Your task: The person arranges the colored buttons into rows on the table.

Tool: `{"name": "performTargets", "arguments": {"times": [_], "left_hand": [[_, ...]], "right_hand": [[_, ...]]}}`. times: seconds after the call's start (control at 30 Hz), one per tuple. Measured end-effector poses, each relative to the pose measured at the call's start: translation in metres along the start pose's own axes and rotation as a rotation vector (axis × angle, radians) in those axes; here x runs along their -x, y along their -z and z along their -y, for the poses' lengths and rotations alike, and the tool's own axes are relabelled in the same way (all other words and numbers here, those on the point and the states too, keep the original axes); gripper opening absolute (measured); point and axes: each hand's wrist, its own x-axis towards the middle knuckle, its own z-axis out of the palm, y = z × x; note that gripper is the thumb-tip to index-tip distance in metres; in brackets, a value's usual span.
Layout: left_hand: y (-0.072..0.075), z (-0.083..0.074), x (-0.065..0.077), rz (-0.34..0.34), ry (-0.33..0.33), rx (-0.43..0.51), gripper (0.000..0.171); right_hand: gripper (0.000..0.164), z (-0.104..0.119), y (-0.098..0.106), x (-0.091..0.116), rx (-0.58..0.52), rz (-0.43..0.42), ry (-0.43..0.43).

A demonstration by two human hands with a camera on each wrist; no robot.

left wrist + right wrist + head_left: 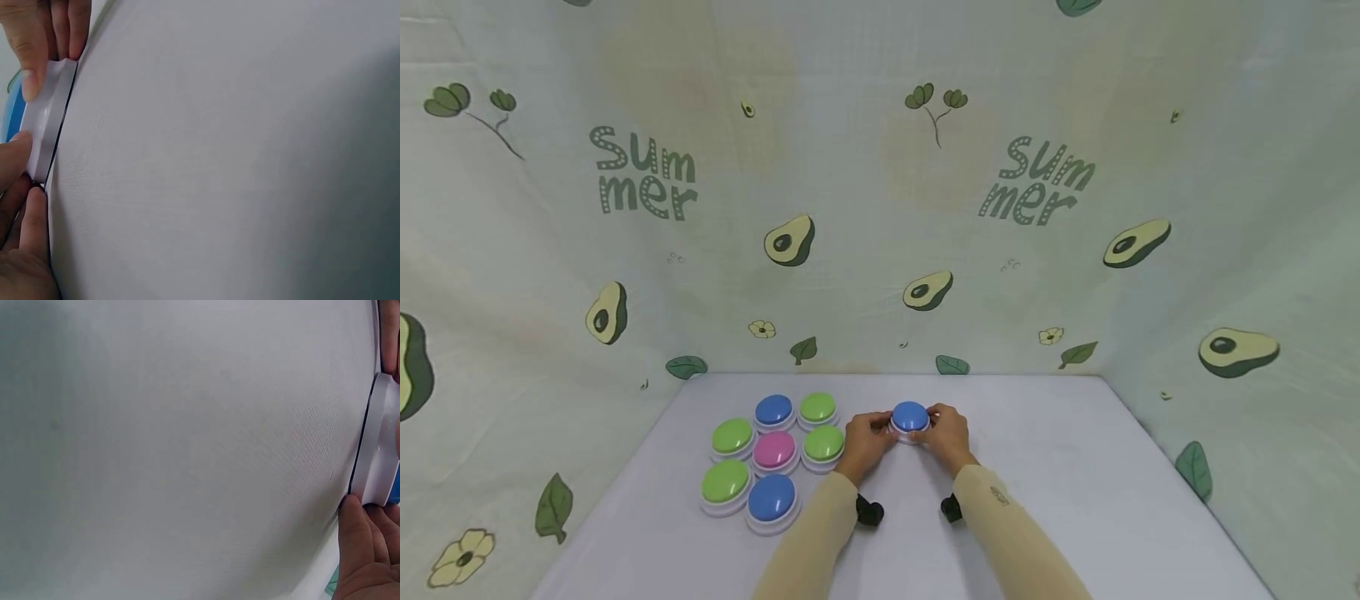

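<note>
A round push button [910,417] with a blue dome and white base sits on the white table between both hands. My left hand [867,444] holds its left side, thumb on the near rim and fingers round the edge. On the opposite side my right hand [948,437] grips it in the same manner. In the left wrist view the white base [51,122] lies flat against the table, with a thumb of each hand on its rim. The right wrist view shows the base [376,447] at the right edge, partly cut off by the frame.
Left of the hands stands a close cluster of similar buttons: several green ones [726,481], two blue ones [771,497] and a pink one [774,450]. The white table [1075,500] ends at a printed cloth [850,167] behind and at the sides.
</note>
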Motion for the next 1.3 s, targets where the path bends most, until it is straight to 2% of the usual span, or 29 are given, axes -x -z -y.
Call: {"name": "performTargets", "arguments": {"times": [0.17,0.4,0.57,0.73,0.87,0.97,1.07,1.13,1.23,1.3], "left_hand": [[0.002,-0.004,0.003,0.016,-0.009,-0.025,0.044],[0.004,-0.009,0.007,0.064,-0.006,-0.067,0.045],[0.011,-0.009,0.012,0.104,0.015,-0.048,0.045],[0.016,-0.009,0.022,0.133,0.091,-0.012,0.046],[0.020,-0.015,0.033,0.142,0.101,-0.013,0.047],[0.024,-0.021,0.040,0.147,0.072,-0.003,0.047],[0.035,-0.026,0.043,0.162,0.013,0.010,0.047],[0.048,-0.030,0.043,0.169,-0.042,-0.005,0.048],[0.073,-0.033,0.043,0.152,-0.118,-0.081,0.048],[0.091,-0.035,0.042,0.133,-0.135,-0.151,0.047]], "right_hand": [[0.056,0.000,0.000,0.001,-0.010,-0.021,0.036],[0.055,-0.005,0.002,-0.001,0.011,-0.015,0.018],[0.056,-0.008,0.001,0.003,0.014,0.002,0.013],[0.057,-0.010,0.001,0.006,0.028,0.007,0.027],[0.057,-0.012,-0.001,0.006,0.058,0.011,0.068],[0.065,-0.011,-0.003,0.008,0.076,0.004,0.088],[0.077,-0.005,-0.003,0.012,0.096,-0.039,0.095],[0.082,0.004,-0.002,0.015,0.100,-0.076,0.106],[0.083,0.025,0.000,0.020,0.077,-0.113,0.151],[0.082,0.039,-0.002,0.024,0.049,-0.110,0.203]]}}
